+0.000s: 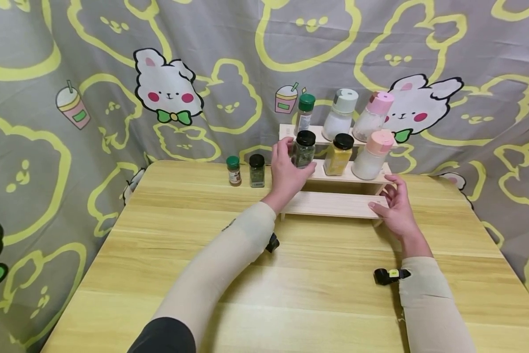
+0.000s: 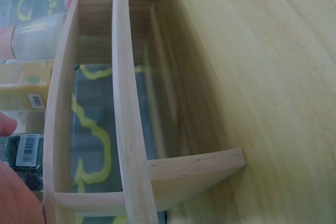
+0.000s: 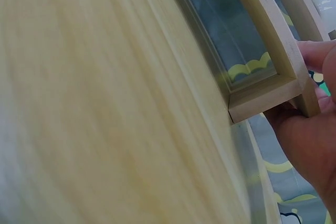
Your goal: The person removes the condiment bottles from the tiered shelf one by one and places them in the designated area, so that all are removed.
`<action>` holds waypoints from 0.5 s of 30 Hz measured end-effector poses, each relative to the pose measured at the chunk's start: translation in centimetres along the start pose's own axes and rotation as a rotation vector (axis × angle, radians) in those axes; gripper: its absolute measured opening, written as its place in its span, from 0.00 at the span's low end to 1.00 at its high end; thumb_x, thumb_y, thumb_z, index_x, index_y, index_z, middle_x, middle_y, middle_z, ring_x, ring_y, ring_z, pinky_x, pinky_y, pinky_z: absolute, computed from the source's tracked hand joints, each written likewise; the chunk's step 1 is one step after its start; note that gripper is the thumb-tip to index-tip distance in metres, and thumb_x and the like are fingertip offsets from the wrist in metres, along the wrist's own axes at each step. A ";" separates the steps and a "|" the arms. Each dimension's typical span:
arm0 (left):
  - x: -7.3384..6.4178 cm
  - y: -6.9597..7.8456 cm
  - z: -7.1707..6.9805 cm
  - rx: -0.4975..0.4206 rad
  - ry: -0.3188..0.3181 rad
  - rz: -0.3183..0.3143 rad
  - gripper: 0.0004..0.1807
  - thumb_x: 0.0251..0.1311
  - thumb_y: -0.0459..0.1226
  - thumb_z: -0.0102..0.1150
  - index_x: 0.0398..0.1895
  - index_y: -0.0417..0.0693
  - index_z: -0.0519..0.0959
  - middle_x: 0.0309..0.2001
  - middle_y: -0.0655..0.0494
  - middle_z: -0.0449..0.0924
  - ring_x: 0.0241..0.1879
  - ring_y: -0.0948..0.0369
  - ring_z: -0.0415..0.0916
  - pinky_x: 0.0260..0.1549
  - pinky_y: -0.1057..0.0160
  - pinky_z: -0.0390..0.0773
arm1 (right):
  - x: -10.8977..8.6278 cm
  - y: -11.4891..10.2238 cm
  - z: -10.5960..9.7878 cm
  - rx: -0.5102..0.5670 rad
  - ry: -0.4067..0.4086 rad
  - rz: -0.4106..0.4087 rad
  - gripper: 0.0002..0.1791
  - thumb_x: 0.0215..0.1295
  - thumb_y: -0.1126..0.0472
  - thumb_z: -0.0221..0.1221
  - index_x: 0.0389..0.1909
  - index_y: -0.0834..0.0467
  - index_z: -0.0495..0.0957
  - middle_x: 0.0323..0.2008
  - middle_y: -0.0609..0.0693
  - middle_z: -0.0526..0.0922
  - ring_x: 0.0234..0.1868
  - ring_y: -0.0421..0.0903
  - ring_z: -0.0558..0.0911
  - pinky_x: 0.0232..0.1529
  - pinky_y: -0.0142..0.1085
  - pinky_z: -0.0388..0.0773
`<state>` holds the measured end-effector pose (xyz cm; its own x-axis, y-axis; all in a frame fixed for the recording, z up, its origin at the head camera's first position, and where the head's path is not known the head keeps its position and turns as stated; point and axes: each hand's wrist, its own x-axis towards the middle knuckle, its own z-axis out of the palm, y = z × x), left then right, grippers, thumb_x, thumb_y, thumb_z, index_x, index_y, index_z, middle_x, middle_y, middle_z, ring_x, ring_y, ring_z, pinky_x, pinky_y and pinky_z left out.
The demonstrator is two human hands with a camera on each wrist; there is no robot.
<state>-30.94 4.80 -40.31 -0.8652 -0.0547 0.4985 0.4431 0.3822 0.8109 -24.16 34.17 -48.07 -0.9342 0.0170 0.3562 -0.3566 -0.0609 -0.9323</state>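
Note:
A stepped wooden spice rack (image 1: 335,203) stands near the back of the table. My left hand (image 1: 288,171) grips a black-capped jar of dark green herbs (image 1: 304,151) between thumb and fingers, at the left end of the middle step. My right hand (image 1: 398,210) holds the rack's right end, thumb on the lowest step, fingers around the side. On the middle step, a yellow spice jar (image 1: 336,158) and a peach-capped shaker (image 1: 369,161) stand to the herb jar's right. In the left wrist view, the herb jar (image 2: 23,156) shows its barcode label beside my fingers.
The top step bears a green-capped jar (image 1: 305,117), a pale-capped shaker (image 1: 339,117) and a pink-capped shaker (image 1: 372,117). Left of the rack stand a small green-capped jar (image 1: 234,172) and a black-capped jar (image 1: 257,172). A patterned curtain (image 1: 229,29) hangs behind the table.

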 end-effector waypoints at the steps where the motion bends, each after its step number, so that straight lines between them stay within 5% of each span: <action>1: 0.1 0.1 0.0 0.001 -0.003 -0.004 0.43 0.48 0.40 0.79 0.64 0.48 0.63 0.56 0.53 0.65 0.54 0.61 0.67 0.55 0.68 0.70 | 0.0 0.0 0.0 0.006 0.001 -0.001 0.47 0.55 0.92 0.51 0.71 0.54 0.55 0.61 0.57 0.68 0.63 0.57 0.65 0.55 0.30 0.73; 15: 0.1 0.6 0.5 0.048 0.035 -0.029 0.42 0.45 0.40 0.80 0.62 0.48 0.65 0.54 0.53 0.67 0.53 0.61 0.68 0.56 0.67 0.69 | -0.1 -0.4 0.2 -0.020 0.015 0.017 0.46 0.55 0.91 0.52 0.71 0.55 0.54 0.61 0.56 0.68 0.63 0.59 0.64 0.55 0.29 0.72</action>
<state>-30.87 5.45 -39.97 -0.8682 -0.0983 0.4864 0.4058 0.4234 0.8100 -23.87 33.96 -47.69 -0.9401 0.0308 0.3396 -0.3407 -0.0416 -0.9393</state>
